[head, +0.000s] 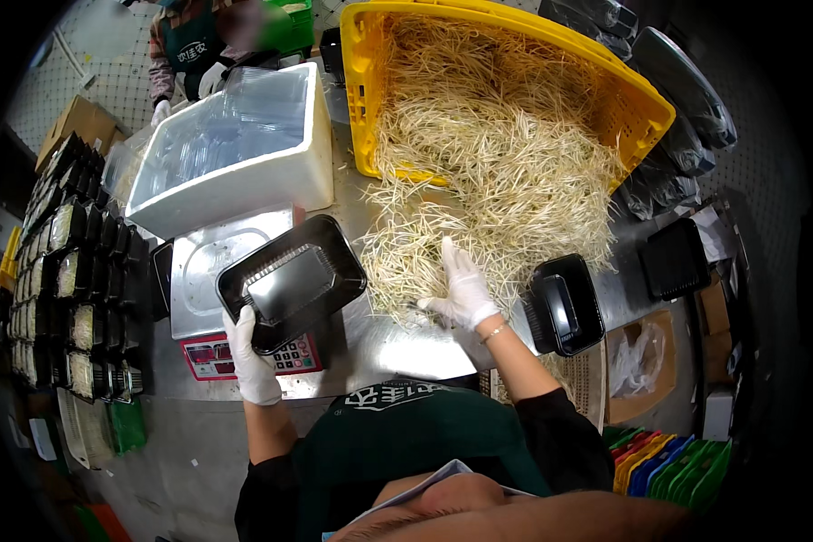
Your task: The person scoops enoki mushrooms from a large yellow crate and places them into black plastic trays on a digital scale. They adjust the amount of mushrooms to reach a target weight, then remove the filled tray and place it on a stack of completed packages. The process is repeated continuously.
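My left hand (252,359), in a white glove, holds an empty black plastic tray (291,281) by its near left edge, tilted above a digital scale (203,284) with a metal pan and red-edged keypad. My right hand (464,288), gloved too, has its fingers spread and its palm down on the near edge of a heap of bean sprouts (515,196). The heap spills onto the metal table (406,345) from a yellow plastic crate (515,15) lying on its side. Whether sprouts are under my palm is hidden.
A foam box (237,196) of clear plastic lids stands behind the scale. Black trays (569,305) sit right of my right hand. Stacked packs of sprouts (81,325) fill the far left. Across the table is a co-worker's gloved hand (211,80). Coloured crates (671,467) are low right.
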A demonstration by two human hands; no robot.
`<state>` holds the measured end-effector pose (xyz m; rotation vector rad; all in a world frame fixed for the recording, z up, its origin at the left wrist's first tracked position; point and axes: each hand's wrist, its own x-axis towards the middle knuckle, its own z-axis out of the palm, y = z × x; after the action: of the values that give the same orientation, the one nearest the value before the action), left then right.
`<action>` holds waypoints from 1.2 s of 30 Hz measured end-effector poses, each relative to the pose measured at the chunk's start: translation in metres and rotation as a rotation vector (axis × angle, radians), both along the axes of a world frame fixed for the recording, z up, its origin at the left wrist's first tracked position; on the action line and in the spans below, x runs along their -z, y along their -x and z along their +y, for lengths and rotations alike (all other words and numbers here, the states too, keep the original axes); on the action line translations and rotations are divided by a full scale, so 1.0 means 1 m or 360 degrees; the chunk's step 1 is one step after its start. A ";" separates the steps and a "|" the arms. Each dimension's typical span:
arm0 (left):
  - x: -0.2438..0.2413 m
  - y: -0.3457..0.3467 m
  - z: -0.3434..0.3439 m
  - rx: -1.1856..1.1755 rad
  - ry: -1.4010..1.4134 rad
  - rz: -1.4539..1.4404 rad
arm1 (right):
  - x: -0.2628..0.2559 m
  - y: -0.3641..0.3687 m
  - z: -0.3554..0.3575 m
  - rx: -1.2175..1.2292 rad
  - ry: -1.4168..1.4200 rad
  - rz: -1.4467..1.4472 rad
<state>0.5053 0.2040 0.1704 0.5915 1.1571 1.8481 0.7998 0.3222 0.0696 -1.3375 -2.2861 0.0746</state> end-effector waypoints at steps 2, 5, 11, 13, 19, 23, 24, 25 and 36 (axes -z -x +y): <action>0.007 0.011 -0.010 -0.0031 -0.0031 -0.0052 | 0.021 0.020 0.000 0.0166 0.0098 -0.0313; 0.034 0.023 -0.016 -0.0095 0.0004 -0.0055 | 0.019 0.035 0.029 0.0290 0.0715 -0.0483; 0.011 0.021 -0.006 0.0138 -0.0081 0.0195 | -0.039 -0.033 0.062 -0.0063 0.1495 0.1319; 0.010 0.006 0.007 0.0394 0.0084 0.0497 | -0.066 -0.034 0.050 -0.0273 0.1532 0.1510; 0.090 -0.059 0.059 0.1201 0.0359 -0.0808 | -0.068 0.021 0.013 -0.0624 0.1142 -0.0136; 0.080 -0.053 0.049 0.0850 0.0336 -0.0338 | -0.092 -0.042 0.034 -0.0445 0.0536 -0.0279; 0.072 -0.052 0.048 0.0809 0.0261 -0.0291 | -0.089 -0.068 0.051 -0.0176 0.0312 -0.0442; 0.062 -0.049 0.046 0.0752 0.0193 -0.0243 | -0.103 -0.077 0.064 0.0171 0.0250 -0.0733; 0.035 -0.019 0.025 0.0459 0.0203 -0.0544 | -0.076 -0.134 0.160 0.0122 -0.0005 -0.1183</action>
<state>0.5243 0.2287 0.1357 0.3326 0.9017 1.5433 0.9333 0.4823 0.1458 -1.6397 -2.8042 -0.5372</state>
